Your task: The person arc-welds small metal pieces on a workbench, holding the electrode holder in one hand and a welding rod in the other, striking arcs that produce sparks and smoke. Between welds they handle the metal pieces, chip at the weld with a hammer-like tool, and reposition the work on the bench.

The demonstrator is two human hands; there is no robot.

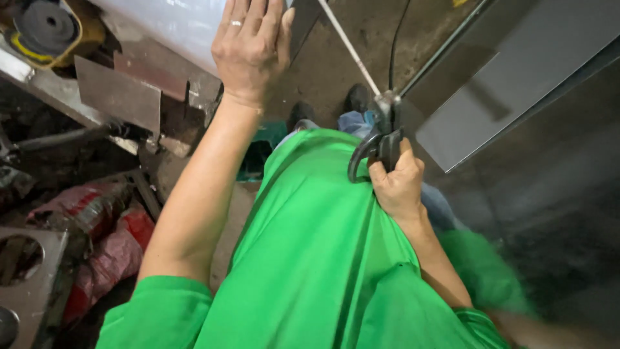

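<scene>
My left hand (250,48), a ring on one finger, lies flat on the edge of a pale, film-covered sheet (174,26) at the top of the view. My right hand (397,184) is closed around the black handle of a welding electrode holder (378,152), held close to my green shirt. A thin white rod (349,46) runs from the holder's jaws up and to the left, towards the sheet. A dark cable (394,39) leads away upward from the holder. A large grey metal panel (516,64) slants just right of the holder.
My shoes (355,97) stand on a dirty concrete floor. Left of me lie rusty metal plates (116,94), red sacks (110,252) and a steel plate with round holes (29,271). A yellow-and-black round tool (45,29) sits in the top left corner.
</scene>
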